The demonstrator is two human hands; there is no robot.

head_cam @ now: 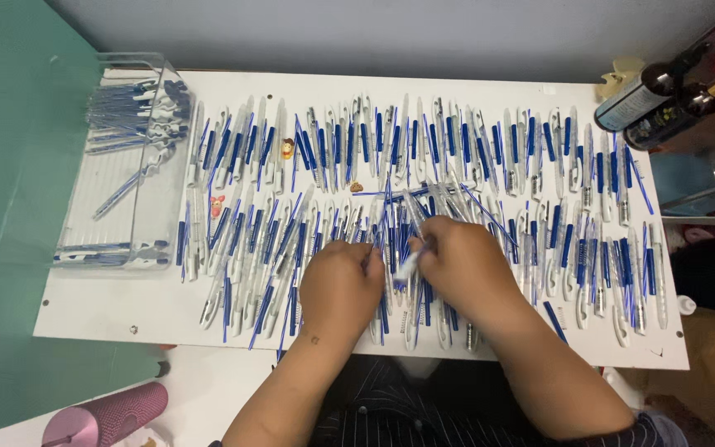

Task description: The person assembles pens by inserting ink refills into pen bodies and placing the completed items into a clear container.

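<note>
Left hand [341, 285], right hand [461, 265] grip clamped on white pen [408, 266], barrel mostly hidden by fingers

White board [109, 319], rows of pens [539, 157], clear tray [130, 62]

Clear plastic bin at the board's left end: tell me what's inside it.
The clear plastic bin holds blue-and-white pens bunched at its far end, one pen lying loose in the middle and a few more at its near end. Anything beneath the far bunch is covered.
</note>
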